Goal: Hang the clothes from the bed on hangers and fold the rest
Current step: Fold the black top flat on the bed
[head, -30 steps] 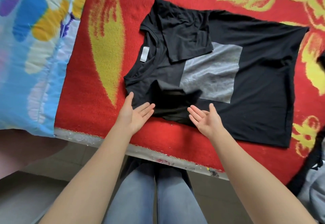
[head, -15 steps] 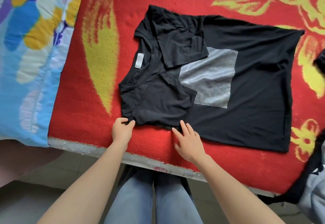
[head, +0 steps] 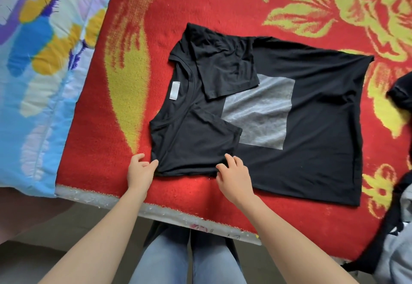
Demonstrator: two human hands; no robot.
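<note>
**Grip.** Your right hand [head: 235, 179] sits on the near edge of the black T-shirt [head: 312, 150]. Its fingers are bent onto the cloth with the thumb at the fold beneath, pinching the fabric. Your left hand [head: 140, 172] is curled at the shirt's near-left corner with a fingertip touching the hem there. Whether it actually holds cloth cannot be told.

**Task item: one black T-shirt.**
- It lies flat on the red blanket [head: 93, 127], with the collar to your left and the bottom hem to your right.
- Most of it spreads away from both hands, beyond and to the right of them.
- Your hands bracket the near shoulder section, one at each end.

**Parts of the shirt, counted.**
- Sleeves, two — both folded inward over the chest. The near sleeve [head: 196, 141] lies just beyond your hands, and the far sleeve [head: 225, 67] lies across the top.
- Grey square print [head: 260, 114], one — its left corners are overlapped by the two sleeves.
- White neck label [head: 175, 90], one, inside the collar.

**Surroundings.**
- Red blanket with a yellow floral pattern, one, under the shirt.
- Multicoloured quilt [head: 33, 72], one, to the left and touching the blanket's edge.
- Dark garment [head: 401, 92], one, at the right border and apart from the shirt.
- Grey-and-black garment [head: 399, 250], one, at the lower right corner.
- Your jeans [head: 187, 261] show below the bed edge.
</note>
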